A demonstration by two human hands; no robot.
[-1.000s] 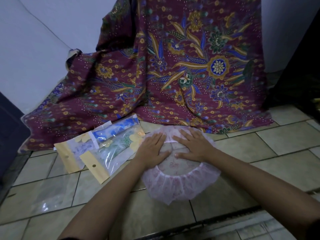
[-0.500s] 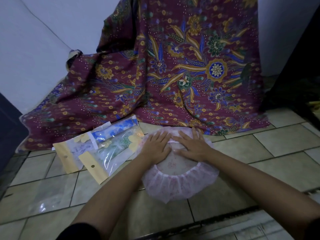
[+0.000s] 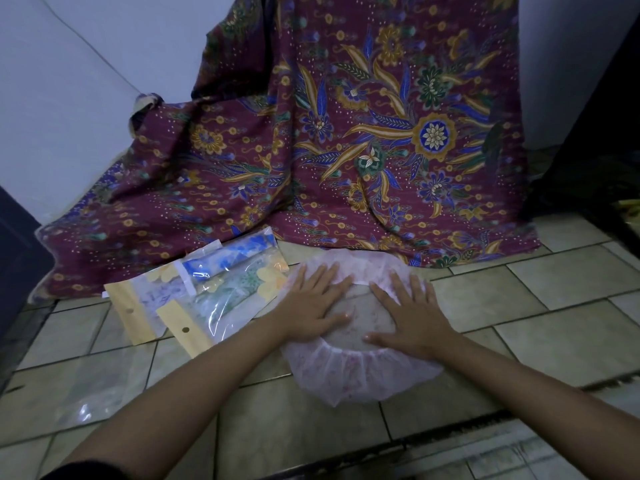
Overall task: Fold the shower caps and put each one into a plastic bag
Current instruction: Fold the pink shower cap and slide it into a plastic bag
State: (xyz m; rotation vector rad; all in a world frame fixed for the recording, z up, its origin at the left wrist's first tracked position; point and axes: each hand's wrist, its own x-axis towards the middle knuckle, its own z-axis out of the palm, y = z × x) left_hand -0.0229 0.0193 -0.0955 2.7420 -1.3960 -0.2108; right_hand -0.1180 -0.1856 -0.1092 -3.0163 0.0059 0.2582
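A pale pink shower cap with a ruffled elastic rim lies spread out round on the tiled floor. My left hand lies flat on its left side, fingers apart. Flat on its right side presses my right hand, also with spread fingers. Neither hand grips anything. Left of the cap lie two filled plastic bags with yellow header strips: one with a green-patterned cap, one with a blue-patterned cap. An empty clear bag rests on the tiles at the lower left.
A maroon batik cloth with blue and gold flowers hangs down the wall and spreads onto the floor just behind the cap and bags. A dark object stands at the left edge, and a floor grate runs along the lower right.
Both hands have slid apart from the middle of the cap toward its sides, flattening it. The cap and bags stay where they were.
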